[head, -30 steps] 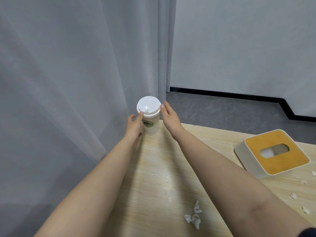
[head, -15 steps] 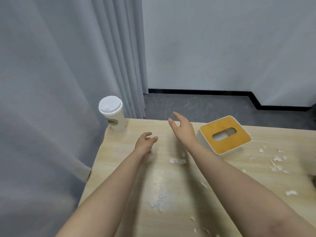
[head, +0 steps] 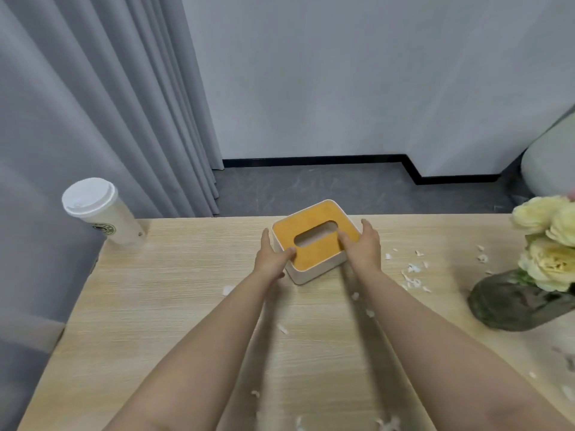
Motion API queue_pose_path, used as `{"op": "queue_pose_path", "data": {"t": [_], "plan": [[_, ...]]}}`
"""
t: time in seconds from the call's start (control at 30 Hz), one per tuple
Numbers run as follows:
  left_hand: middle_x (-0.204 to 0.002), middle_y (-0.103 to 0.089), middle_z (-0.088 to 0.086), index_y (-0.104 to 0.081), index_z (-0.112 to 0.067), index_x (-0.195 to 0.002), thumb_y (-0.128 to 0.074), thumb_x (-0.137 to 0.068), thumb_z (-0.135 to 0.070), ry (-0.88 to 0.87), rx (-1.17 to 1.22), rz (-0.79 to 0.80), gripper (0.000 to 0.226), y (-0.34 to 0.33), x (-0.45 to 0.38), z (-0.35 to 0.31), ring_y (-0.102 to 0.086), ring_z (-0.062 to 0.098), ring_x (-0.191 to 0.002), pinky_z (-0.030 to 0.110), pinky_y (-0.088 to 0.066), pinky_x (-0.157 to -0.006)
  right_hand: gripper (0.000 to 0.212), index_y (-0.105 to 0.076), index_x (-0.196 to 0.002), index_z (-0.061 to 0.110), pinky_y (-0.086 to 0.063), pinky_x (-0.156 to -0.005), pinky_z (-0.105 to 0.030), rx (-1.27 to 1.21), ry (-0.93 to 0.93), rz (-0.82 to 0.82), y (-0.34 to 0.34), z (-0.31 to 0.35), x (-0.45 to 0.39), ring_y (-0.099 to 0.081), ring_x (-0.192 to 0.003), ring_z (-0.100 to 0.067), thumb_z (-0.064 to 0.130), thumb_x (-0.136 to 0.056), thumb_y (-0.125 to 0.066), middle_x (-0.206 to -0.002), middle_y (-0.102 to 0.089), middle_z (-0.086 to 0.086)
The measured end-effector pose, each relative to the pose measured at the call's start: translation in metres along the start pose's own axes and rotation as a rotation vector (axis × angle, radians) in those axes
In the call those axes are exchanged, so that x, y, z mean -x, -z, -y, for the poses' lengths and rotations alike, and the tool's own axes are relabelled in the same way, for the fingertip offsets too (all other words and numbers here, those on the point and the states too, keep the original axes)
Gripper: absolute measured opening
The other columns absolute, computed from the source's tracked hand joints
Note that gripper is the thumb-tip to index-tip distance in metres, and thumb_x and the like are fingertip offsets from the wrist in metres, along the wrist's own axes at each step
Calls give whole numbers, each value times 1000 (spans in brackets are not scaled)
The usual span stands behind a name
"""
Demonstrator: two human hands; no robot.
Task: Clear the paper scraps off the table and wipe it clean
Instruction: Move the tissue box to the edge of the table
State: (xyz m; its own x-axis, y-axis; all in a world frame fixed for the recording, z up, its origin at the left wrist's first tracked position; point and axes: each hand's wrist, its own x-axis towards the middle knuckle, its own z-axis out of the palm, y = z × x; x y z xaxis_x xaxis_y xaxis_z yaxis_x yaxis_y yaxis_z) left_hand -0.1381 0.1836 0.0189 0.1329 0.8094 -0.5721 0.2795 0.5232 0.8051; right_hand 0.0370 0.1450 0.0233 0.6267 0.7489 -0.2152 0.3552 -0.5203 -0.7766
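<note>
A white tissue box [head: 314, 244] with an orange top stands near the far edge of the light wooden table [head: 161, 306]. My left hand [head: 271, 259] holds its left side, thumb on the orange top. My right hand [head: 362, 245] holds its right side, thumb beside the slot. Small white paper scraps [head: 413, 275] lie scattered to the right of the box, and more scraps [head: 282, 328] lie between and below my forearms.
A white lidded paper cup [head: 99, 213] stands at the table's far left corner, against a grey curtain [head: 77, 126]. A dark glass vase [head: 516, 303] with pale yellow flowers [head: 550, 244] stands at the right edge. Grey floor lies beyond the table.
Both hands left the cup at the far left corner and moved right to the tissue box, which they now hold on both sides. The view swung right, and the vase came into sight.
</note>
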Motion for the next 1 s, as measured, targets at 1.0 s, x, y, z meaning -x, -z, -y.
{"op": "queue_pose_path", "data": {"t": [1.0], "plan": [[-116,-56,3,-30,-38,-141,-54,-87,3,-26,268,-313,71,171,-13,29,-60,28,-103,38,-54,-69,53,-33,-141,17,-38,-81,-29,-93,92,341,-159,117,41,-55,-108,-26,21,-93,-54,-103,-56,-3]]}}
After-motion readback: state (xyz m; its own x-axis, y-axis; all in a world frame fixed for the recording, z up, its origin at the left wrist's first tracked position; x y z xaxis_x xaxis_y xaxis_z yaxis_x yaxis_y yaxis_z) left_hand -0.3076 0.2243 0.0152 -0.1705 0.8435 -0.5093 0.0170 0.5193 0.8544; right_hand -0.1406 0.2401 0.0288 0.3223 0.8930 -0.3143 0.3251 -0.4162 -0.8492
